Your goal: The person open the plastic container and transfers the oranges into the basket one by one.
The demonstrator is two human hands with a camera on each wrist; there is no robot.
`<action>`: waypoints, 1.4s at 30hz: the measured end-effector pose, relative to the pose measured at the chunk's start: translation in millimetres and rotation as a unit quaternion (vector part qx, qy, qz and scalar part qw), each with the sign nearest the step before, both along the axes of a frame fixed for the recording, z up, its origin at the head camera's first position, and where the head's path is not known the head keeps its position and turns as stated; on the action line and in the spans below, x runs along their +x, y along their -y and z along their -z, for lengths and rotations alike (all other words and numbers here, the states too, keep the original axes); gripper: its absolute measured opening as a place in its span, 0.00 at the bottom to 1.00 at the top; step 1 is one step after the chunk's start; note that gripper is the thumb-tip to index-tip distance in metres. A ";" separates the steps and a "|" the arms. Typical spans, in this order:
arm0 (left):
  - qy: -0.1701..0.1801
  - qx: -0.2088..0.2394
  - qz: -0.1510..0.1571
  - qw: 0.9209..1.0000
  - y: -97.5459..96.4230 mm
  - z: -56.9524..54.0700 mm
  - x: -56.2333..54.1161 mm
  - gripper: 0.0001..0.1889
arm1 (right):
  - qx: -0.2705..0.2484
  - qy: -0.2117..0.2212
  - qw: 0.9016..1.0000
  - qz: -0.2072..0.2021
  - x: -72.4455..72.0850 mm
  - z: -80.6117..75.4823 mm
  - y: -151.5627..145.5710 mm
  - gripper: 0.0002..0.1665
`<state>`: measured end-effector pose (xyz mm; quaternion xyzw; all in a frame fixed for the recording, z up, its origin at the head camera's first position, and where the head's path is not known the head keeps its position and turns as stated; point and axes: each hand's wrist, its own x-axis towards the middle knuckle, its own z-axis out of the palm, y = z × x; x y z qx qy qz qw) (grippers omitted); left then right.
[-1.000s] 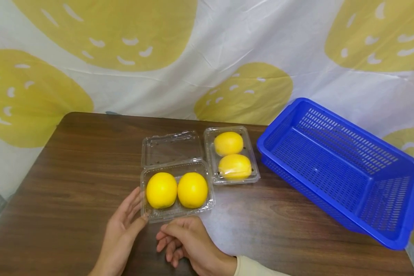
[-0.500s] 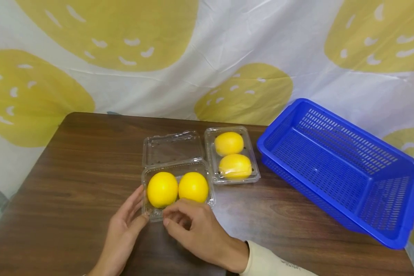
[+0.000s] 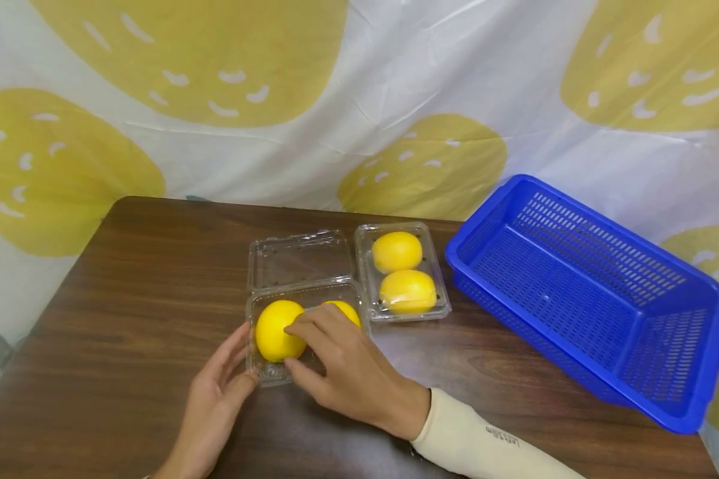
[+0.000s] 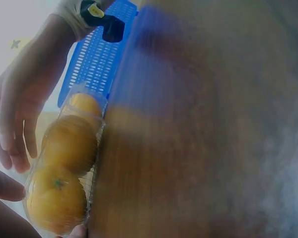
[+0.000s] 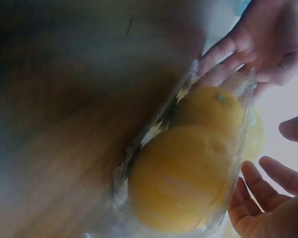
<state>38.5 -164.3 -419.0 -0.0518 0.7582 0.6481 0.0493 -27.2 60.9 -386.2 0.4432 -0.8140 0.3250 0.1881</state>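
Note:
In the head view, a clear plastic clamshell box [image 3: 273, 380] lies with its lid [image 3: 299, 263] folded back. It contains a left orange [image 3: 275, 334] and a right orange [image 3: 349, 311], the latter partly hidden by a hand. My left hand [image 3: 212, 399] holds the box's left end, thumb on the front corner and fingers along the side. Over the oranges hovers my right hand [image 3: 353, 372], fingers loosely bent and thumb apart. In the right wrist view, the right hand's fingers [image 5: 260, 191] are beside the oranges, holding nothing; whether they touch cannot be told.
Right behind the front box stands a second clamshell [image 3: 437, 266], closed over two yellow fruits [image 3: 407, 291]. A blue slotted basket [image 3: 557, 306] sits at the right of the brown table [image 3: 156, 286]. A patterned cloth [image 3: 263, 166] hangs along the back.
My right hand has risen from in front of the box and moved forward over the oranges, now covering part of the right one. The left hand stays at the box's left end.

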 end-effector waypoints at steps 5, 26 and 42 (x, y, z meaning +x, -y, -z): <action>-0.004 0.005 -0.003 1.000 -0.2 1.1 0.3 0.39 | 0.049 -0.019 0.998 0.017 -10.3 4.4 1.0 0.24; -0.014 0.009 -0.005 1.000 1.4 0.8 0.7 0.39 | 0.270 0.003 0.962 0.034 -38.0 -5.4 19.3 0.45; -0.006 0.015 -0.010 1.000 -2.6 1.0 -0.5 0.39 | 0.271 0.045 0.961 0.030 -49.3 -0.9 17.8 0.53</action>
